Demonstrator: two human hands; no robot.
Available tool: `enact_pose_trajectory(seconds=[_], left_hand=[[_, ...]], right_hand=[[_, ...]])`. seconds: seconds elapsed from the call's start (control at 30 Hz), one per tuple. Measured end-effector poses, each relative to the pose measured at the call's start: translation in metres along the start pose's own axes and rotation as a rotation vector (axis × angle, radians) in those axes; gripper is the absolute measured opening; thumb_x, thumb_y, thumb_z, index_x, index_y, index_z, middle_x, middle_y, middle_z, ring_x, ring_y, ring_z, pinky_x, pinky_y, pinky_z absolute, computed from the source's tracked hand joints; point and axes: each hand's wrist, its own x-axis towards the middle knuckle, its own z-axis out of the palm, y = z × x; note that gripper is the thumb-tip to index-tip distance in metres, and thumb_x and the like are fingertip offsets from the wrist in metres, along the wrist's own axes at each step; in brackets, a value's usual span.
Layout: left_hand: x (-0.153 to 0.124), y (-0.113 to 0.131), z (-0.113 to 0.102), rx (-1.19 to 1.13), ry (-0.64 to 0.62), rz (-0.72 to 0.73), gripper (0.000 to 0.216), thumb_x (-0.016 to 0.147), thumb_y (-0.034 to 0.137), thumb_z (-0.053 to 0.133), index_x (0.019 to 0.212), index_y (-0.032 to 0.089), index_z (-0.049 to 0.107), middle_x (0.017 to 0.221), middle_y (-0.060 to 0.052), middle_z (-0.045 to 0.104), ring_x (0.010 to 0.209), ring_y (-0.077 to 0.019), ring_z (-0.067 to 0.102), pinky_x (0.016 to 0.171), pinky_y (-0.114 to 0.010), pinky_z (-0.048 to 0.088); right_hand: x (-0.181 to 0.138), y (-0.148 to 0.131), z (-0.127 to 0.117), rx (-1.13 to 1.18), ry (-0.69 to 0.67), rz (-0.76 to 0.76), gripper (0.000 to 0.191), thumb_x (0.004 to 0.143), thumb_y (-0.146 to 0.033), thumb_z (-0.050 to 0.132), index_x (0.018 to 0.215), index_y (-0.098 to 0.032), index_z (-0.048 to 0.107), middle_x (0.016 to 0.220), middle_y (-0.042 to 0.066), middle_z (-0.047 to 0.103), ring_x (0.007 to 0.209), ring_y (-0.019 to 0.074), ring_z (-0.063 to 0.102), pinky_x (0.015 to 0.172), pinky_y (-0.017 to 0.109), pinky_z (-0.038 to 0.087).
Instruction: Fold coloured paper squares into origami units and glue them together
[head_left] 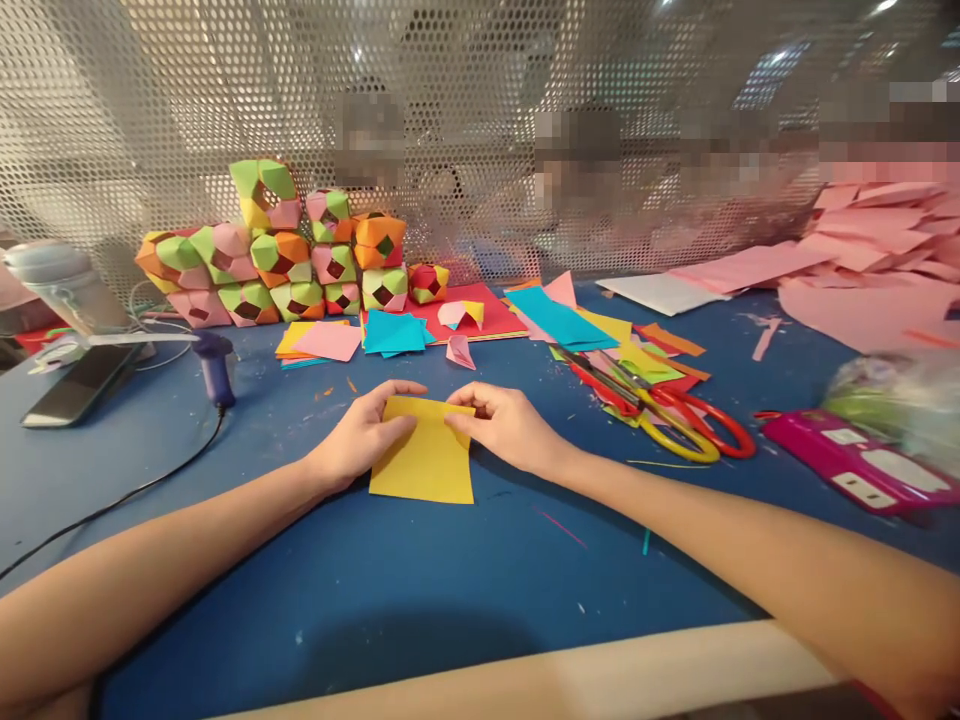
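Note:
A yellow square of paper (427, 462) lies on the blue table (360, 580) in front of me. My left hand (358, 440) pinches its upper left edge, thumb on top. My right hand (504, 424) pinches the upper right corner, fingers curled. Both hands rest on the table at the sheet's far edge.
Stacked multicoloured paper cubes (274, 250) stand at the back left. Loose coloured sheets (465, 320) lie behind the hands. Red and yellow scissors (660, 410) lie to the right, beside a pink case (855, 462). A pink paper pile (870, 250), a phone (75, 385) and a corded tool (215, 365) sit around.

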Motion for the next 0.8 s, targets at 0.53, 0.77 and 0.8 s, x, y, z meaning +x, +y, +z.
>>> enact_pose_trajectory(seconds=[0.53, 0.77, 0.8], left_hand=[[0.001, 0.001, 0.002, 0.199, -0.065, 0.072, 0.022, 0.082, 0.024, 0.053, 0.102, 0.018, 0.06, 0.087, -0.002, 0.068, 0.077, -0.0144, 0.063, 0.064, -0.021, 0.046], [-0.001, -0.005, 0.002, 0.531, 0.079, 0.208, 0.023, 0.079, 0.017, 0.049, 0.099, 0.02, 0.06, 0.083, 0.0, 0.064, 0.07, -0.0126, 0.056, 0.064, -0.022, 0.044], [-0.001, -0.004, 0.002, 0.58, 0.076, 0.218, 0.025, 0.078, 0.016, 0.049, 0.099, 0.021, 0.061, 0.082, 0.0, 0.064, 0.069, -0.0126, 0.056, 0.064, -0.022, 0.043]], right_hand=[[0.0, -0.015, -0.009, -0.034, 0.023, -0.023, 0.011, 0.078, -0.027, 0.059, 0.081, -0.017, 0.063, 0.078, 0.002, 0.066, 0.068, 0.0129, 0.058, 0.06, 0.025, 0.048], [-0.002, -0.008, -0.01, -0.137, 0.04, -0.079, 0.008, 0.076, -0.022, 0.059, 0.082, -0.018, 0.056, 0.077, -0.001, 0.063, 0.068, 0.0123, 0.056, 0.06, 0.023, 0.044], [-0.003, -0.008, -0.01, -0.156, 0.026, -0.088, 0.01, 0.075, -0.022, 0.06, 0.083, -0.018, 0.055, 0.077, -0.001, 0.062, 0.068, 0.0123, 0.055, 0.06, 0.023, 0.043]])
